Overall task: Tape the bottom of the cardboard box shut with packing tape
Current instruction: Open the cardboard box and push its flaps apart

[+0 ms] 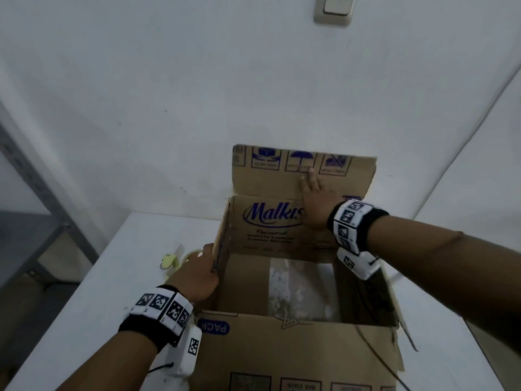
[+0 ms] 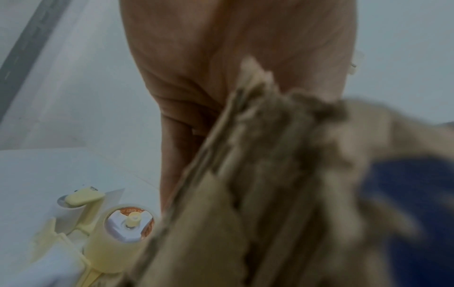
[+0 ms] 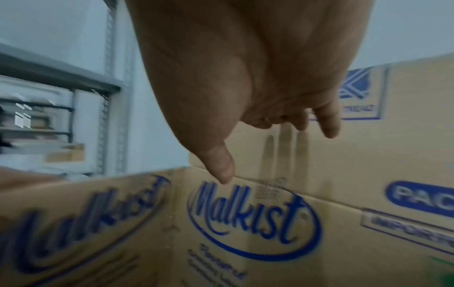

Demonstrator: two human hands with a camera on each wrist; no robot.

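A brown "Malkist" cardboard box (image 1: 296, 348) stands open-side-up on the white table (image 1: 107, 292). A pale strip shows between its bottom flaps. My right hand (image 1: 311, 198) reaches across the opening and presses flat, fingers straight, against the upright far flap (image 3: 368, 155). My left hand (image 1: 197, 277) holds the top edge of the box's left wall (image 2: 245, 174); its fingers are hidden by the cardboard. A pale yellow tape dispenser (image 2: 117, 233) with a roll of tape lies on the table just left of the box, beyond my left hand, and is partly hidden (image 1: 172, 262) in the head view.
The white wall rises right behind the box, with a light switch (image 1: 335, 9) high up. A grey metal shelf (image 1: 33, 215) stands to the left of the table. A dark cable (image 1: 377, 359) trails over the box's near right corner.
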